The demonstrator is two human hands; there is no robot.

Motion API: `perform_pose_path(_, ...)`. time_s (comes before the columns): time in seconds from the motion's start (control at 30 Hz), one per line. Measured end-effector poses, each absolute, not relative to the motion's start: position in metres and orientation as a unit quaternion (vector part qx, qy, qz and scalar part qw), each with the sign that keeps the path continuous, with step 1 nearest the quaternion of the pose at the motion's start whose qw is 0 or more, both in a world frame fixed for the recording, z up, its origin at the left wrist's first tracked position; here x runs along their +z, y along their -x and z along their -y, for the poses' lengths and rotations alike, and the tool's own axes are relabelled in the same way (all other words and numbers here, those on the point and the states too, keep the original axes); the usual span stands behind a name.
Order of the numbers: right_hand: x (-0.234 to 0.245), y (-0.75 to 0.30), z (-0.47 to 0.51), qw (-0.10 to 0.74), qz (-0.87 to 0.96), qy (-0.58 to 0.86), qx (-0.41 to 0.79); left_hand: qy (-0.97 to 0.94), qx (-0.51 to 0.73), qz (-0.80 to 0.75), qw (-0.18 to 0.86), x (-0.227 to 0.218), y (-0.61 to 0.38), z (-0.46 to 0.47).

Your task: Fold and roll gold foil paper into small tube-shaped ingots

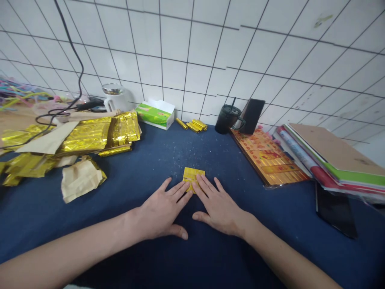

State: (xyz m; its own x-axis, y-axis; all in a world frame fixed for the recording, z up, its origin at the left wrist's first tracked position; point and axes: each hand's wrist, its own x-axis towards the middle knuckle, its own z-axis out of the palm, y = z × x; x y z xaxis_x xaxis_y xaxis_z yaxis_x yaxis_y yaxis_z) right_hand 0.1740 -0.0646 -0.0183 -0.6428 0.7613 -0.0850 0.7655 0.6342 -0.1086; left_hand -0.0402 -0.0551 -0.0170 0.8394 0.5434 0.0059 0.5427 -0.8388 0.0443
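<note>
A small square of gold foil paper (pixel 193 172) lies flat on the dark blue tabletop (pixel 168 160), in the middle of the view. My left hand (pixel 165 210) rests on its lower left part, fingers stretched out and thumb spread toward me. From the other side, my right hand (pixel 219 206) lays its extended fingertips on the lower right part of the same paper. Both palms face down, and neither hand grasps anything. The fingers cover part of the paper's lower edge, so its full outline is hidden.
Gold foil sheets (pixel 90 134) and a crumpled paper piece (pixel 81 178) lie left. At the back stand a green tissue pack (pixel 155 114), gold rolls (pixel 197 125), a dark mug (pixel 227 119) and a phone (pixel 253 116). An orange packet (pixel 267 156) and stacked folders (pixel 337 148) sit right.
</note>
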Motion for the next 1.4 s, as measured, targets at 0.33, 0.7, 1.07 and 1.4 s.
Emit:
perform_pose_path(0.33,-0.015,-0.173,0.066,0.020,-0.899,-0.433,-0.063,-0.954,-0.014,-0.298,0.033,-0.021,0.045,0.060)
perform_pose_path(0.7,-0.018,-0.170,0.067,0.013,-0.897,-0.437,-0.063,-0.944,0.043,-0.327,-0.016,-0.005,0.033,0.051)
perform_pose_path(1.07,-0.016,-0.177,0.070,0.016,-0.896,-0.442,-0.043,-0.942,-0.025,-0.331,0.049,-0.018,0.028,0.042)
perform_pose_path(1.4,-0.008,-0.162,0.082,0.000,-0.905,-0.422,-0.059,-0.943,-0.021,-0.331,0.035,-0.018,0.027,0.043)
